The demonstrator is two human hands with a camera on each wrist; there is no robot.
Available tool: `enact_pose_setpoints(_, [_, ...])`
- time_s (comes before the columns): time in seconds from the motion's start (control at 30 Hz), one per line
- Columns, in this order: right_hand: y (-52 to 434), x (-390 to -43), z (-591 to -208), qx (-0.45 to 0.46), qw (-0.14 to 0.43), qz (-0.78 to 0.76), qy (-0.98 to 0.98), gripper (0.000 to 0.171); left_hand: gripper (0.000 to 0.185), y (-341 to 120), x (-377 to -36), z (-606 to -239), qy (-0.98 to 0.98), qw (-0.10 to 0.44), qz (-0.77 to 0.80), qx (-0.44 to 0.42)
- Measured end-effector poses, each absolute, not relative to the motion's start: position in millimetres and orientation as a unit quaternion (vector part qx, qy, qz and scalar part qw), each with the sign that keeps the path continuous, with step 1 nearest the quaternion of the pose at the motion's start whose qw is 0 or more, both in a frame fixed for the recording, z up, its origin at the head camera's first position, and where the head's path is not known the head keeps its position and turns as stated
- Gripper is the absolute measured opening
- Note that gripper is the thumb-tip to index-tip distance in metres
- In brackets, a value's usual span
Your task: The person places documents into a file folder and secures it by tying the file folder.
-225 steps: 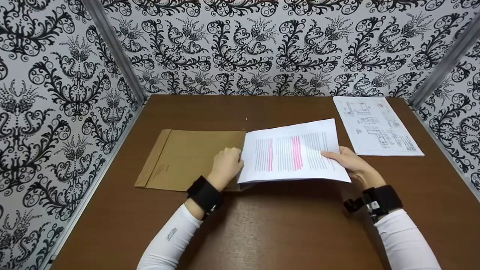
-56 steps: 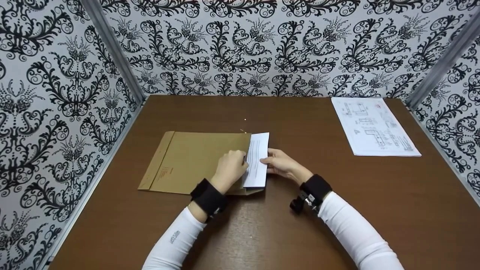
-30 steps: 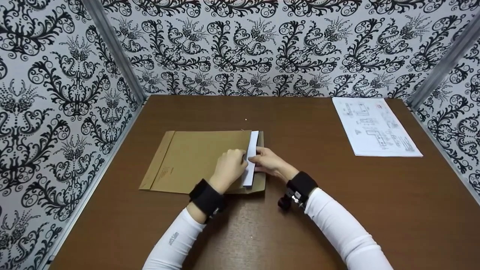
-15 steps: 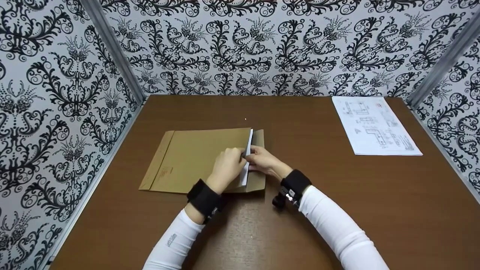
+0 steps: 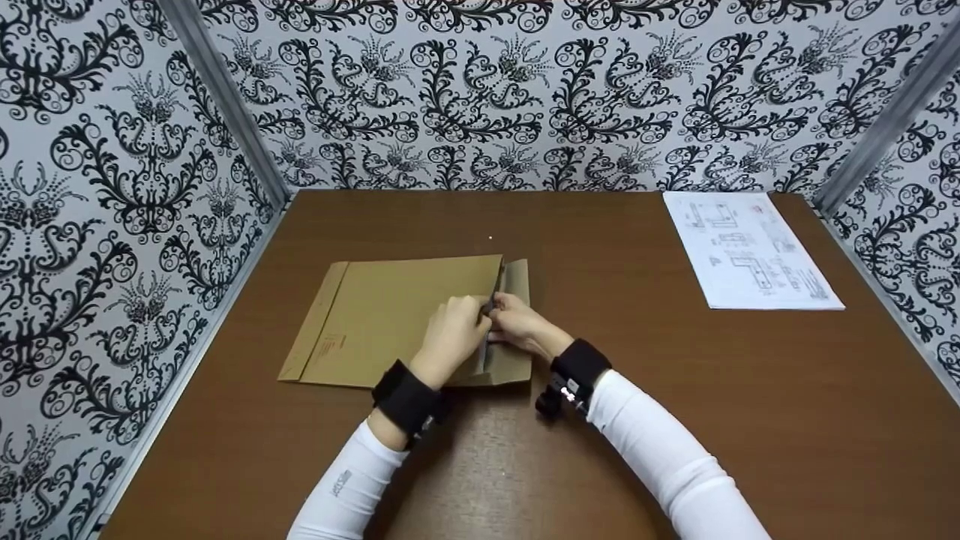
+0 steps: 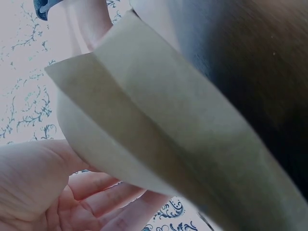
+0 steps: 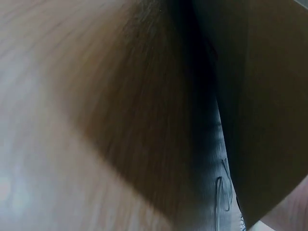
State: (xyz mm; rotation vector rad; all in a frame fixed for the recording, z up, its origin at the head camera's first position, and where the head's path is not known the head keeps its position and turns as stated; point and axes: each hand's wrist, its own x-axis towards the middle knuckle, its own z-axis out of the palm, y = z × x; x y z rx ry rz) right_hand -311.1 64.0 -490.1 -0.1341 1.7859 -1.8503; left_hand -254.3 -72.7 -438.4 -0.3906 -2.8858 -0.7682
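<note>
A brown paper envelope (image 5: 397,322) lies flat, its mouth to the right and a flap (image 5: 517,360) spread past it. My left hand (image 5: 454,326) grips the upper edge of the mouth and lifts it a little. At that mouth is my right hand (image 5: 521,324), fingertips inside and hidden, so whether they hold the papers I cannot tell. The papers are out of sight inside, and only a grey strip shows in the opening. In the left wrist view the creased envelope (image 6: 163,110) rises beside my left hand (image 6: 96,199); in the right wrist view a shadowed envelope panel (image 7: 274,106) shows.
A stack of sheets with technical drawings (image 5: 754,251) lies at the back right of the brown table (image 5: 600,232). Patterned walls (image 5: 480,97) enclose the back and sides. A tiny pale speck (image 5: 490,238) sits behind the envelope.
The highlighted printed sheets, once held out to the right, have slid left into the envelope and out of sight. My right hand has moved left with them; my left hand stays at the mouth.
</note>
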Motion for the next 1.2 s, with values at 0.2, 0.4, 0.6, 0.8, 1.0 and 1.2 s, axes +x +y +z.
enact_pose_setpoints(0.2, [60.0,-311.5,-490.8,-0.036,0.273,-0.687,0.672,0.041,0.017,-73.5,-252.9,-438.1,-0.955,0.066,-0.258,-0.130])
enact_pose_setpoints(0.4, [60.1,-311.2,-491.1,-0.034,0.275,-0.679,0.680,0.047,0.018,-74.5,-252.9,-438.7,-0.951,0.072,-0.265,-0.139])
enact_pose_setpoints(0.6, [59.8,-311.3,-490.8,-0.032,0.278,-0.674,0.683,0.048,0.023,-75.5,-253.0,-439.0,-0.949,0.075,-0.273,-0.142])
enact_pose_setpoints(0.8, [61.0,-311.4,-489.2,-0.041,0.279,-0.670,0.687,0.044,0.025,-75.4,-253.7,-439.8,-0.949,0.069,-0.276,-0.138])
enact_pose_setpoints(1.0, [67.9,-312.2,-486.6,-0.066,0.286,-0.663,0.689,0.045,0.031,-75.5,-253.8,-439.0,-0.951,0.065,-0.272,-0.135])
enact_pose_setpoints(1.2, [78.8,-313.3,-481.3,-0.057,0.300,-0.671,0.676,0.050,0.035,-75.8,-255.7,-440.8,-0.955,0.065,-0.258,-0.130])
